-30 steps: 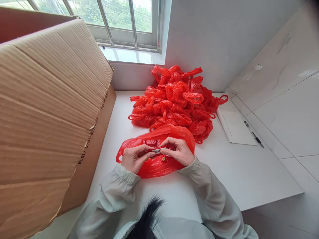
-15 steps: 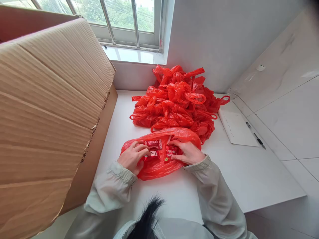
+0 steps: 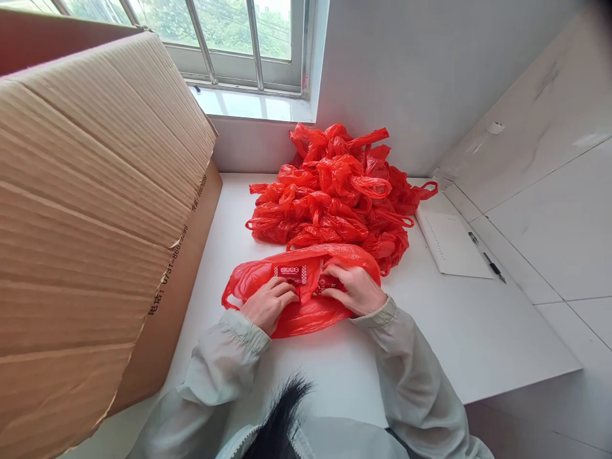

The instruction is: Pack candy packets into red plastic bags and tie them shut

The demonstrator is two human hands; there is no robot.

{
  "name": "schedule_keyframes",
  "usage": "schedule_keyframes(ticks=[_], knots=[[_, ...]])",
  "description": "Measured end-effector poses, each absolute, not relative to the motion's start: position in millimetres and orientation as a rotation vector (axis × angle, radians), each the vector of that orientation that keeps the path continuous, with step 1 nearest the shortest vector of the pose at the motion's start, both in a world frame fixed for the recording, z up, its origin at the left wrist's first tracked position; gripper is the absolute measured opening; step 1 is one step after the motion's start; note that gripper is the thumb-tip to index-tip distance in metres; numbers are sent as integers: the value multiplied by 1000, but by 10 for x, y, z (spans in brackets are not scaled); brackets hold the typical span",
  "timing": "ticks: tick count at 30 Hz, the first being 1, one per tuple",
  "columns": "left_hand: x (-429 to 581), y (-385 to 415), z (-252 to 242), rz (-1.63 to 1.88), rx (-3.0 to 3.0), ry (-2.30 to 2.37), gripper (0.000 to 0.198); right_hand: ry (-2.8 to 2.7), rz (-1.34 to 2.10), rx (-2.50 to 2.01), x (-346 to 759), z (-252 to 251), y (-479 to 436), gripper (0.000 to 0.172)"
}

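Note:
A red plastic bag lies flat on the white table in front of me. Small red packets with white print rest on it. My left hand lies on the bag's near left part, fingers curled and pressing on a packet. My right hand is beside it on the right, fingers bent over another red packet. Both sleeves are pale grey-green. What sits under the fingers is mostly hidden.
A heap of knotted red plastic bags fills the back of the table against the wall. A big cardboard box with open flaps stands at the left. A white notepad and a pen lie at the right. A window is behind.
The hands first held one small packet together above the bag. Then they parted and came down onto the bag, pressing the packets flat; the bag's top edge has shifted slightly.

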State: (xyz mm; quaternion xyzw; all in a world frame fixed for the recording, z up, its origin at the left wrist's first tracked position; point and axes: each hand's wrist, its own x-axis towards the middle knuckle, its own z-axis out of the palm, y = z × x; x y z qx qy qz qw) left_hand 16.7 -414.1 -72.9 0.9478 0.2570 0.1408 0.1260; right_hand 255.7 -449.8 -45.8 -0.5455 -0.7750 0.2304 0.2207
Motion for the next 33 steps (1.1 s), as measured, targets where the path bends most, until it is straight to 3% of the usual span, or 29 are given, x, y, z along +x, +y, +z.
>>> schedule_keyframes(ticks=[2, 8, 13, 17, 20, 24, 33], knots=[[162, -4150, -722, 395, 2729, 737, 38, -2027, 583, -1545, 2560, -441, -4507, 14], [191, -4209, -747, 461, 2528, 714, 29, -1716, 483, -1709, 2505, -470, -4525, 23], [311, -4299, -701, 623, 2351, 977, 19, -1587, 662, -1659, 2434, -435, -4528, 18], [433, -4400, -566, 757, 1926, 1182, 37, -1477, 871, -1538, 2399, -411, -4536, 20], [484, -4436, -505, 783, 1650, 1141, 42, -1427, 1044, -1437, 2377, -424, -4540, 22], [486, -4435, -542, 748, 1455, 1011, 33, -1414, 1159, -1344, 2345, -435, -4545, 21], [193, -4233, -455, 754, 2132, 1147, 14, -1815, 852, -1515, 2517, -414, -4544, 16]])
